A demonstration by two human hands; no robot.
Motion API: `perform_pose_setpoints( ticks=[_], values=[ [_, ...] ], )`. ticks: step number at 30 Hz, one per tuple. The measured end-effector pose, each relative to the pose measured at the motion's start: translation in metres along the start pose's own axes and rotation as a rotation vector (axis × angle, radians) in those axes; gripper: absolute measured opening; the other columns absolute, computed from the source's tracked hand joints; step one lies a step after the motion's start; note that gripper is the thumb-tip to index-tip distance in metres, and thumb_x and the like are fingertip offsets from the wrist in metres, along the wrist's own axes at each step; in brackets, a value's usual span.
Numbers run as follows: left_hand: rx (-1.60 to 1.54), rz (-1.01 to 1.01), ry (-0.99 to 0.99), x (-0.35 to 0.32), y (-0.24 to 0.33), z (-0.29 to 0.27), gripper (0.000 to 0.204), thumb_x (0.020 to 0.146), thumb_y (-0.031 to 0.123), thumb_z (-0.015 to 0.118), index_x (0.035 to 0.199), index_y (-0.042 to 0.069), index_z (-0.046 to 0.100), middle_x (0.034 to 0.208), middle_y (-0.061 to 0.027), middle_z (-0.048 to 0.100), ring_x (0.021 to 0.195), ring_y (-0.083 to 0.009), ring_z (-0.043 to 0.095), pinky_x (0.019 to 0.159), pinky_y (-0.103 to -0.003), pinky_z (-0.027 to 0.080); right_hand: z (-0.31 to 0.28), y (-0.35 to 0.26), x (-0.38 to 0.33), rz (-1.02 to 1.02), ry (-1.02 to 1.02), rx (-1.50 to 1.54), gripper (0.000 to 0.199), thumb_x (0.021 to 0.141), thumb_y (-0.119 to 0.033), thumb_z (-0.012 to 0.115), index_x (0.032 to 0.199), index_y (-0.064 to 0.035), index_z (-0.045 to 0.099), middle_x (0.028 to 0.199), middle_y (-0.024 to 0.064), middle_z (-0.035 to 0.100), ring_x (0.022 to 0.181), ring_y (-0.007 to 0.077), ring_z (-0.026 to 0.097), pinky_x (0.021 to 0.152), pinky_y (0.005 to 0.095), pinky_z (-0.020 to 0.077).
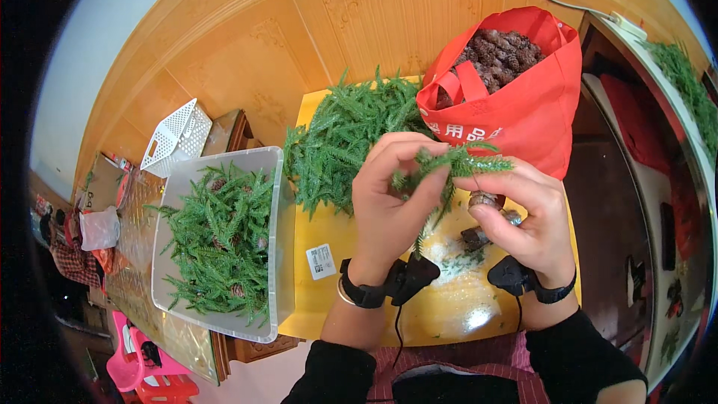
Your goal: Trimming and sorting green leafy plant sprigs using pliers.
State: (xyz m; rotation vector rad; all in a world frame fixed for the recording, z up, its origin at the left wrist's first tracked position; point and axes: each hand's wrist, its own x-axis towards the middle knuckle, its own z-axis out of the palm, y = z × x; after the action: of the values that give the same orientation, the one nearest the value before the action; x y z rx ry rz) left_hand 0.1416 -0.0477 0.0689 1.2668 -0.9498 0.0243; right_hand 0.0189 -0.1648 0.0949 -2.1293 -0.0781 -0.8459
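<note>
left hand (389,198): grip pinched on sprig (456,163)
right hand (527,217): grip clamped on cone (485,200)
bag (523,105): table's far right corner

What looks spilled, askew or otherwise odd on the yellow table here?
Small green needle bits and a pale smear litter the yellow table beneath both hands. The white lattice basket on the left lies tipped on its side. Nothing looks damaged.

Your left hand (389,194) hides the green sprig's (460,162) stem; the pine cone (485,199) (under your right hand (535,217)) shows only partly.
</note>
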Motion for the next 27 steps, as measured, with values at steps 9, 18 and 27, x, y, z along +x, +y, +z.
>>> perform_pose_setpoints(
  ticks=[9,18,27],
  values=[
    [0.133,0.203,-0.160,0.007,0.000,-0.011,0.026,0.066,-0.008,0.062,0.088,0.005,0.061,0.096,-0.0045,0.057,0.074,-0.0084,0.051,0.057,-0.020,0.036,-0.006,-0.006,-0.001,0.010,-0.014,0.017,0.025,0.067,-0.002,0.060,0.091,0.0005,0.066,0.083,0.0094,0.062,0.066,0.0125,0.057,0.060,0.0227,0.0445],
    [-0.214,-0.098,-0.045,-0.003,0.003,0.001,0.020,0.076,-0.010,0.049,0.093,-0.002,0.055,0.099,-0.0105,0.051,0.057,-0.0072,0.049,0.044,-0.018,0.037,-0.003,-0.002,0.000,-0.030,-0.033,-0.030,0.027,0.066,0.000,0.062,0.093,-0.0012,0.067,0.093,0.0126,0.064,0.074,0.0159,0.063,0.060,0.0237,0.0491],
    [0.033,0.338,-0.162,0.008,-0.005,-0.007,0.021,0.070,-0.012,0.052,0.086,0.001,0.050,0.096,-0.0104,0.049,0.055,-0.0080,0.045,0.051,-0.019,0.040,-0.004,-0.004,0.001,-0.057,-0.005,-0.018,0.024,0.067,-0.002,0.065,0.091,-0.0002,0.066,0.080,0.0105,0.063,0.067,0.0174,0.062,0.057,0.0257,0.0493]
  ],
)
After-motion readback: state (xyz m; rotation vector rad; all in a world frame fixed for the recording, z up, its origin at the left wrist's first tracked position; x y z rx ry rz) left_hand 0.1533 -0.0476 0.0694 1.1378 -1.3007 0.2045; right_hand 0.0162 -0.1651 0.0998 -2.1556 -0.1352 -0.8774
